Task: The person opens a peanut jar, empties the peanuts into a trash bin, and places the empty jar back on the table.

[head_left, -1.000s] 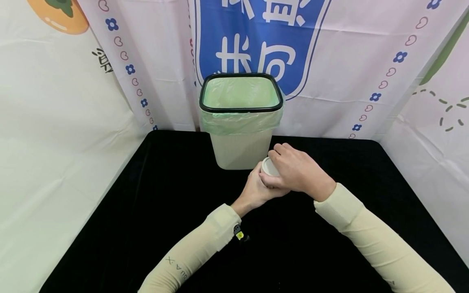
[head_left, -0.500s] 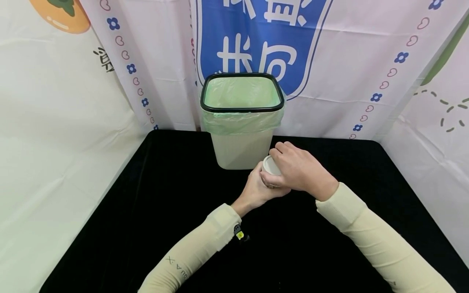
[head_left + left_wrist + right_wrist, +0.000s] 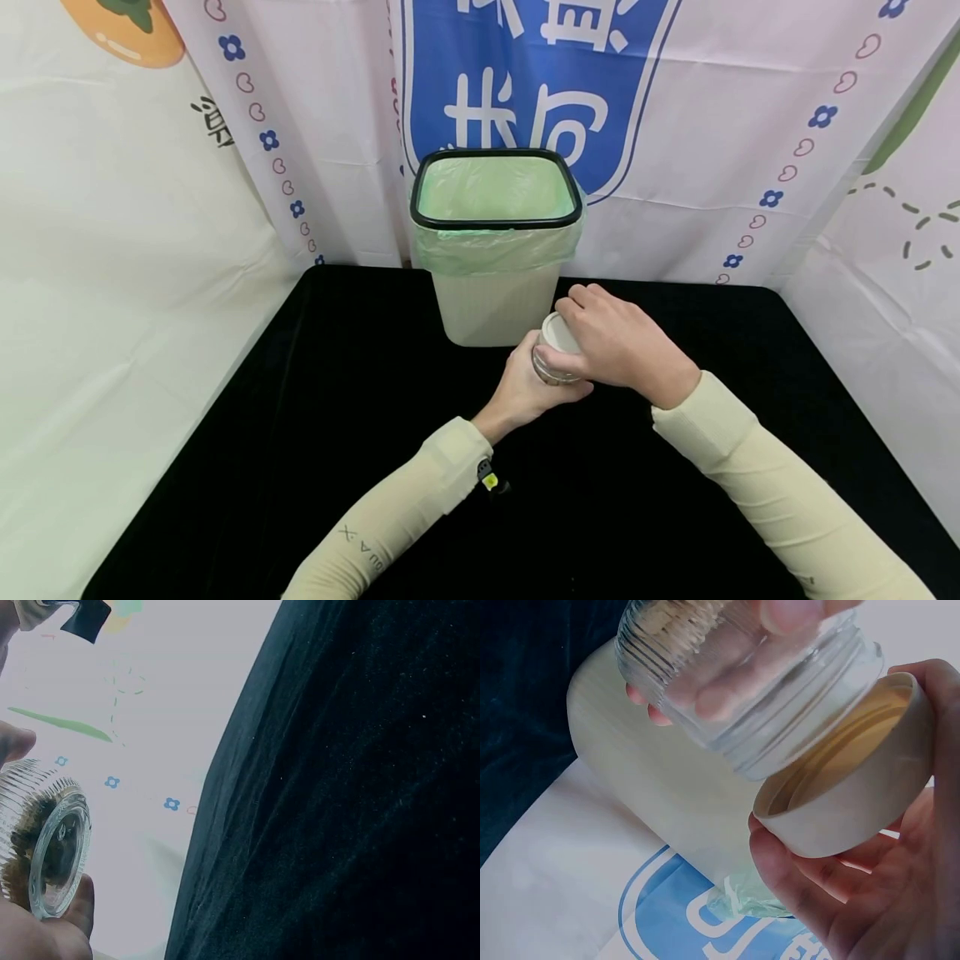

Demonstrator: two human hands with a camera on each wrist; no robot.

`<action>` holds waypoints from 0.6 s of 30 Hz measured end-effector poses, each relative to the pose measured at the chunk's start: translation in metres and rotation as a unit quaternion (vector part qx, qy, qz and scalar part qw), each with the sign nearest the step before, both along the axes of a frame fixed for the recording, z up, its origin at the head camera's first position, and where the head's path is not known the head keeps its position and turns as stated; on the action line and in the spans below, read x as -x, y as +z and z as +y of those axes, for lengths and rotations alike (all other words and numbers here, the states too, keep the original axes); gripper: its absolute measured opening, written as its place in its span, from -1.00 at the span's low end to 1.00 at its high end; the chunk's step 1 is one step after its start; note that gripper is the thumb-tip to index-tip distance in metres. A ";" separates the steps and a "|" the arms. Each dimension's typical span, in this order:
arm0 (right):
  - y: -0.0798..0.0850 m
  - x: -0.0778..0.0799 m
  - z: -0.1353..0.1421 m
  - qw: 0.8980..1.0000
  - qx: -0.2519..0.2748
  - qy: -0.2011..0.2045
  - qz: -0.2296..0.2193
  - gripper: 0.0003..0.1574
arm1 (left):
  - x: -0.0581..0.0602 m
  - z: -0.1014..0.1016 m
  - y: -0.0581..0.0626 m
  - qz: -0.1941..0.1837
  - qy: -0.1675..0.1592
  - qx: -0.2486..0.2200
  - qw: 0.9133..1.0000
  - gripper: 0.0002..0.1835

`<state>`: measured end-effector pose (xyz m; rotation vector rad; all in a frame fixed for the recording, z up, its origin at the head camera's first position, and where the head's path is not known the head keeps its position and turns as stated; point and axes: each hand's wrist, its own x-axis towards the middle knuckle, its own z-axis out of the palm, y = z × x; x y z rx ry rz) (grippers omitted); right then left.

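Observation:
My left hand grips a clear ribbed glass jar around its body, in front of the bin. Brown, clumpy contents show through the glass near the base in the left wrist view. With its fingers curled round the rim, my right hand holds a white screw lid at the jar's mouth. In the right wrist view the lid is tilted, its tan inner side showing, and a gap opens between it and the jar's threaded neck on one side. Part of the lid's top is hidden by the right hand in the head view.
A pale bin with a black rim and green liner stands right behind the hands, at the back of the black-covered table. Printed white cloths hang at the back and on both sides.
My right hand has shifted slightly up and to the right, drawing the lid away from the jar. More of the glass neck shows now. The left hand has hardly moved.

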<state>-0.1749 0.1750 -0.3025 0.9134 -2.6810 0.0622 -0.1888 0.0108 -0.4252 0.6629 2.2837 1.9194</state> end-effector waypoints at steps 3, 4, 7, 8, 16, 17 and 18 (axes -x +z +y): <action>0.001 0.000 0.001 1.000 0.002 -0.002 0.003 -0.28 | 0.000 0.000 0.000 -0.006 0.001 0.002 1.000 -0.12; 0.001 0.000 0.001 1.000 0.003 -0.001 0.007 -0.29 | 0.000 0.000 0.000 -0.008 0.002 0.002 1.000 -0.11; 0.002 0.000 0.002 1.000 0.005 0.002 0.019 -0.32 | 0.000 0.000 0.001 -0.007 0.008 0.003 1.000 -0.10; 0.003 0.000 0.003 1.000 0.004 0.001 0.020 -0.32 | 0.000 0.000 0.001 -0.007 0.011 0.003 1.000 -0.10; 0.008 -0.001 0.009 1.000 -0.002 -0.025 -0.015 -0.19 | 0.000 -0.002 0.003 -0.020 0.011 0.004 1.000 -0.11; 0.009 -0.001 0.010 1.000 -0.003 -0.027 -0.015 -0.18 | 0.000 -0.003 0.003 -0.019 0.011 0.004 1.000 -0.11; 0.009 -0.001 0.011 1.000 -0.002 -0.027 -0.014 -0.17 | 0.000 -0.003 0.003 -0.016 0.013 0.004 1.000 -0.11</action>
